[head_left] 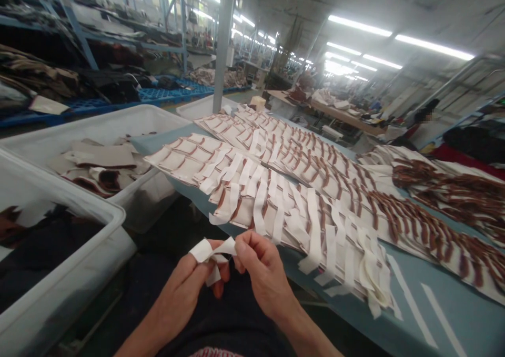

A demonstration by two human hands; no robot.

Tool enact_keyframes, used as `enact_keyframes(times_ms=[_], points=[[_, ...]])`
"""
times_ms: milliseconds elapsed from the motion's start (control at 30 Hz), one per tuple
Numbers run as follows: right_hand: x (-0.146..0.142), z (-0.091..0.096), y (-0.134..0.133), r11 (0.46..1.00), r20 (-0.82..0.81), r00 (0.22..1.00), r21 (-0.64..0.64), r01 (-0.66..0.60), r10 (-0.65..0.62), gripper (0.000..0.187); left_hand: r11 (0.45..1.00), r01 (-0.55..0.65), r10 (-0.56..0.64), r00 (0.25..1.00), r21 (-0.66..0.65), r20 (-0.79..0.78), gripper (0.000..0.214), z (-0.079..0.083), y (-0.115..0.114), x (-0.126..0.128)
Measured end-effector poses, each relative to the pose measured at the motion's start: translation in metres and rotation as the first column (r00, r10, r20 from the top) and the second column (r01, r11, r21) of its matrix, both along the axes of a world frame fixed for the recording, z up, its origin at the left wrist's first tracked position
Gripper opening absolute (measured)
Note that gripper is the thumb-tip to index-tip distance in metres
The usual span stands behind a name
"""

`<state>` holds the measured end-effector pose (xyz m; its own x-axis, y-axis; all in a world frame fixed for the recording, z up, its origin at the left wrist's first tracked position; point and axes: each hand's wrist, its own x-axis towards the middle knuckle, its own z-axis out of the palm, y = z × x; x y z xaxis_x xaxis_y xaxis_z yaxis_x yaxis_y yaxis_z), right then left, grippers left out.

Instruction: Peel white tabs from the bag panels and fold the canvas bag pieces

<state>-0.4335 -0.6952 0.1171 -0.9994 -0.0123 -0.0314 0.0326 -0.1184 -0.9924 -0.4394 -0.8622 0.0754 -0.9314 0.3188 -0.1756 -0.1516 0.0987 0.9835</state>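
Just in front of my body, both hands are on one white fabric strip. My left hand has it looped over the fingers, with a short end hanging down. Thumb and fingertips of my right hand pinch the strip's other end. Beyond them, overlapping rows of cream fabric pieces with brown edges cover the table. Many white strips lie across the nearest row, some drooping over the table's edge. What my left fingertips press on is partly hidden by the strip.
The blue-green table slopes away to the right, with two loose strips on it. At left stand white plastic bins holding fabric pieces. A metal post rises behind the table. Brown-and-cream bundles lie at right.
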Motion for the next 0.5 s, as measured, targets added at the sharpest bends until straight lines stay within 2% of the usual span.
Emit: enact_keyframes(times_ms=[67, 200, 300, 400, 500], points=[[-0.001, 0.002, 0.003, 0.995, -0.036, 0.997, 0.071, 0.07, -0.068, 0.047, 0.998, 0.013, -0.015, 1.0, 0.059, 0.027, 0.034, 0.001, 0.002, -0.001], [-0.002, 0.005, 0.006, 0.978, -0.084, 0.988, 0.157, 0.141, -0.129, 0.048, 0.997, -0.055, 0.052, 0.996, 0.046, 0.066, 0.021, -0.004, -0.001, 0.004], [-0.002, 0.004, 0.003, 0.977, -0.104, 0.985, 0.147, 0.154, -0.139, 0.047, 0.997, -0.06, 0.054, 0.992, 0.05, 0.116, 0.021, -0.01, -0.004, 0.011], [-0.001, 0.005, -0.002, 0.985, -0.105, 0.986, 0.104, 0.138, -0.127, 0.046, 0.982, -0.125, 0.102, 0.982, 0.144, 0.16, 0.034, -0.012, -0.005, 0.014], [0.001, 0.005, -0.007, 0.993, -0.106, 0.989, 0.056, 0.106, -0.1, 0.046, 0.973, -0.062, 0.029, 0.988, 0.222, 0.151, 0.043, -0.011, -0.006, 0.008]])
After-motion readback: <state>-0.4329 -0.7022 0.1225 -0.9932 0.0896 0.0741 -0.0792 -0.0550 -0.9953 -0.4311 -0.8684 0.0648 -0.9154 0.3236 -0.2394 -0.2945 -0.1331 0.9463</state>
